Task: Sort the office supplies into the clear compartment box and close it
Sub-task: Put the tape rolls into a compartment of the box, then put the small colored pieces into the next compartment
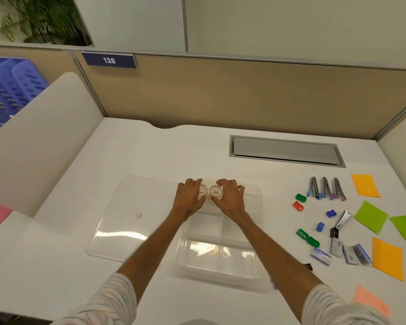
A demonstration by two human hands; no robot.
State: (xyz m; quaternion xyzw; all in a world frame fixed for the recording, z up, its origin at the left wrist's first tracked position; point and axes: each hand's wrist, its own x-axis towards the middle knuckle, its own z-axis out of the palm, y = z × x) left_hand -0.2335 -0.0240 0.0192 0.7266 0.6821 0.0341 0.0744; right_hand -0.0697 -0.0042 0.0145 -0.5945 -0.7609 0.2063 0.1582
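The person leans over the white table [63, 242] with both arms stretched out to the far end of the clear box [220, 279], which sits open in the middle. The left hand [189, 200] has its grip curled round a clear tape roll [202, 191], and the right hand [231, 200] has its grip curled round a second tape roll [216, 191]. The two rolls are side by side, just apart, over the box's far compartment. I cannot tell whether they rest on its floor.

The box's dividers [222, 231] show faintly through the plastic. Its clear lid [117, 231] lies flat on the table, touching the box's left side, with a small round pinkish thing [139, 215] on it.

The other supplies are spread out well to the right of the box. Three grey metal pieces [326, 187] stand in a row at the far side, with small green [301, 197], red [298, 205] and blue [331, 213] plastic bits nearer. Nearer still are a black clip [335, 232] and some flat grey and blue packets [350, 252]. Orange [365, 185] and green [370, 216] paper squares lie furthest right.

Beyond the box a grey hatch [286, 150] is set into the table, and a blue plate [109, 60] reading 138 hangs on the partition
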